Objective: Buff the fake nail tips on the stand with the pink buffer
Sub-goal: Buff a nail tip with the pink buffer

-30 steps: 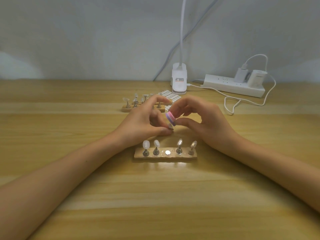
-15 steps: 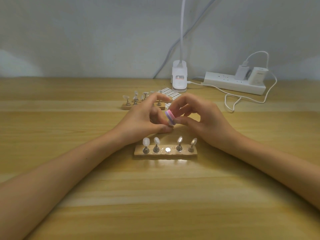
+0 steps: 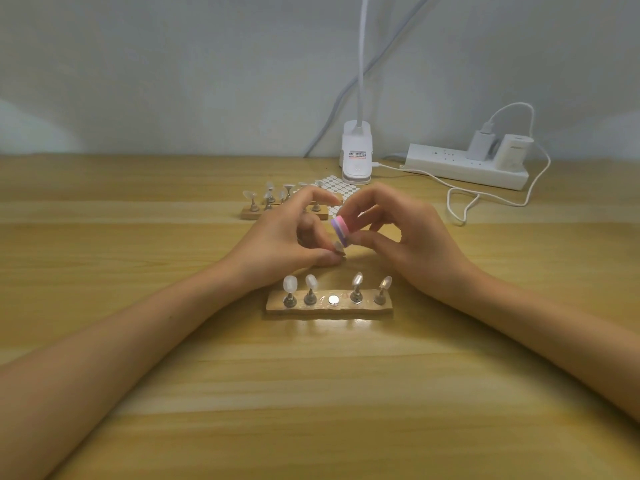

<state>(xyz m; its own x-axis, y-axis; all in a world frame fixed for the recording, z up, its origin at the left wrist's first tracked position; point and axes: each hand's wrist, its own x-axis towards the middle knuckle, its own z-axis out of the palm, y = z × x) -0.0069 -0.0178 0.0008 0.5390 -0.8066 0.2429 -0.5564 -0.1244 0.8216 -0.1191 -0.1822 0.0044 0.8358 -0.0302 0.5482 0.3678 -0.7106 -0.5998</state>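
L hand (image 3: 287, 240) pinching 1 nail tip (image 3: 339, 248) just behind stand (image 3: 329, 308), mid slot empty | R hand (image 3: 408, 244) pinching pink buffer (image 3: 341, 230), pressing it on tip | risk: pushing too hard, tip slipping from pinch; wrists nudging stand

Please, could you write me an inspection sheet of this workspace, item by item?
Surface: wooden table, light grain.
Job's things: near stand bears four nail tips, middle spot bare; pink buffer meets a fifth nail tip.
Clutter: far stand with more tips; sticker sheet.
Hands: left hand pinches the fifth nail tip; right hand pinches the pink buffer.
Cables: white cable loops from the power strip.
Surroundings: clip lamp, plain wall.
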